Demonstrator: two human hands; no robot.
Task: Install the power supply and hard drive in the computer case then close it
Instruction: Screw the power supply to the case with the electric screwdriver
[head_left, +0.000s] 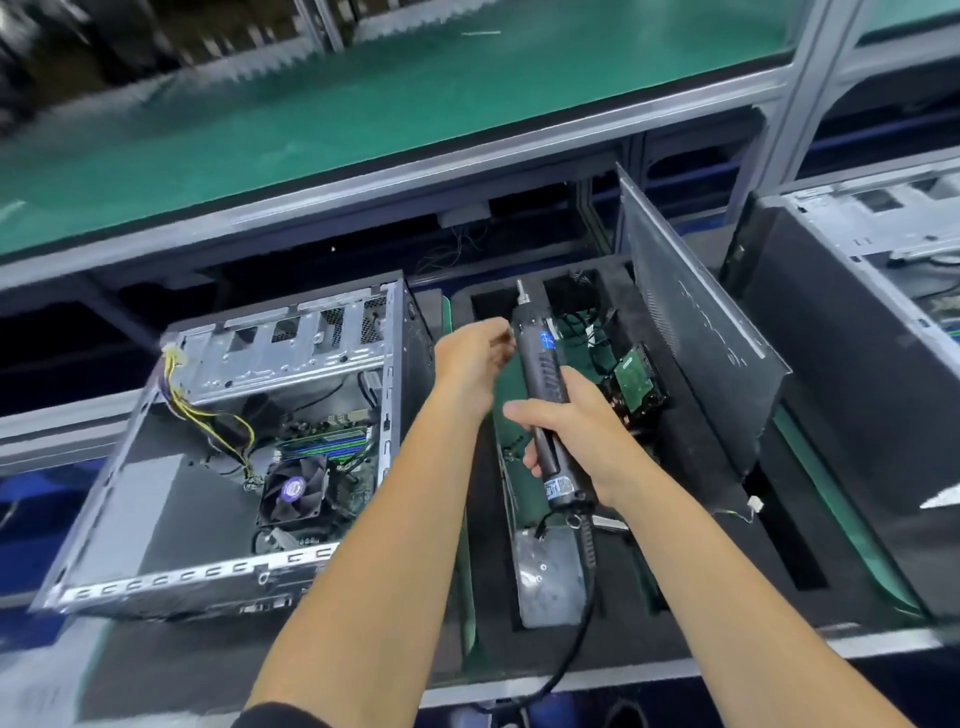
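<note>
Hard drive (635, 383) lies right of centre frame, just beyond right hand (566, 431) gripping screwdriver (545, 395); left hand (470, 358) fingers curled, contents unclear

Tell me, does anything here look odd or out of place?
Mostly no. The side panel stands tilted on edge in the foam tray, off the open computer case, and yellow wires hang loose inside.

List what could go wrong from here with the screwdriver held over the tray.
The electric screwdriver, gripped by the right hand, points toward the hard drive in the tray; a slip might strike it. Its cord hangs low and could snag. The left hand is near the bit, so a pinch seems possible.
</note>
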